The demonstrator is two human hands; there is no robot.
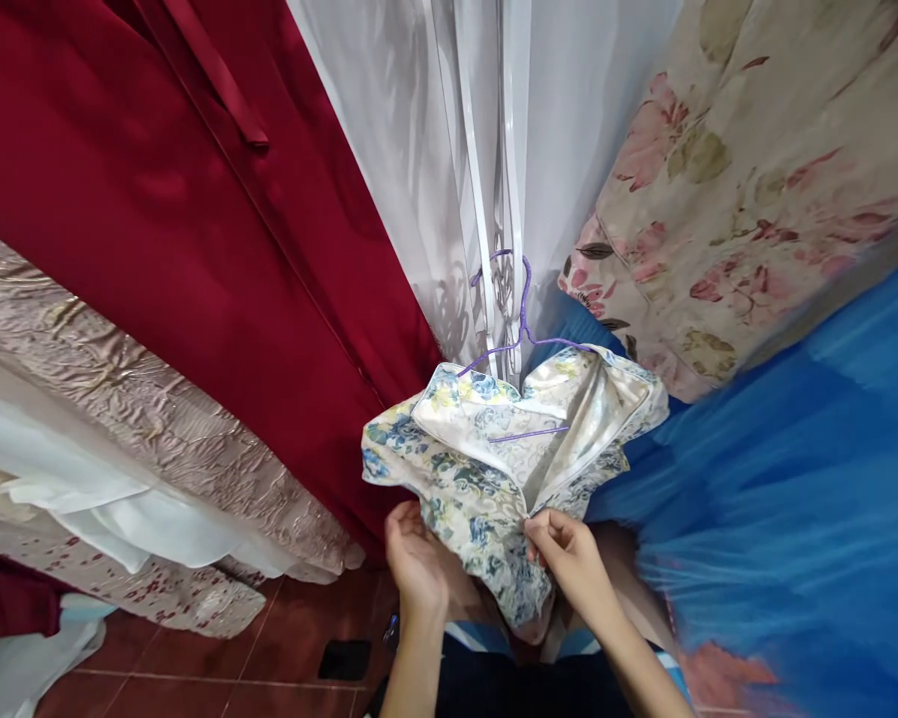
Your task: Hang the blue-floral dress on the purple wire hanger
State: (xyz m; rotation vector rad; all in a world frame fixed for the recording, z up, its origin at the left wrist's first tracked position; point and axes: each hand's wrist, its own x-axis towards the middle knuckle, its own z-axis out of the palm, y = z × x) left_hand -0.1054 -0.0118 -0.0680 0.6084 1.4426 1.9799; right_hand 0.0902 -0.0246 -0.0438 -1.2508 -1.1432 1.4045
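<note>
A short-sleeved floral dress (460,489), white with blue and yellow flowers, hangs on a purple hanger (525,299) in front of me. Its neck is spread wide, and the two edges of the opening run down to a point like a zipper (526,504). At that point my right hand (565,553) pinches with thumb and forefinger. My left hand (419,563) is at the dress's left side, fingers curled at the fabric's edge and partly hidden behind it. The dress's lower part bunches near my lap.
A dark red cloth (269,249) hangs at left, with white fabric (389,120) and white straps (475,179) behind the hanger. Floral cloth (755,199) and blue tulle (793,479) hang at right. A dark flat object (344,659) lies on the red tiled floor (210,638).
</note>
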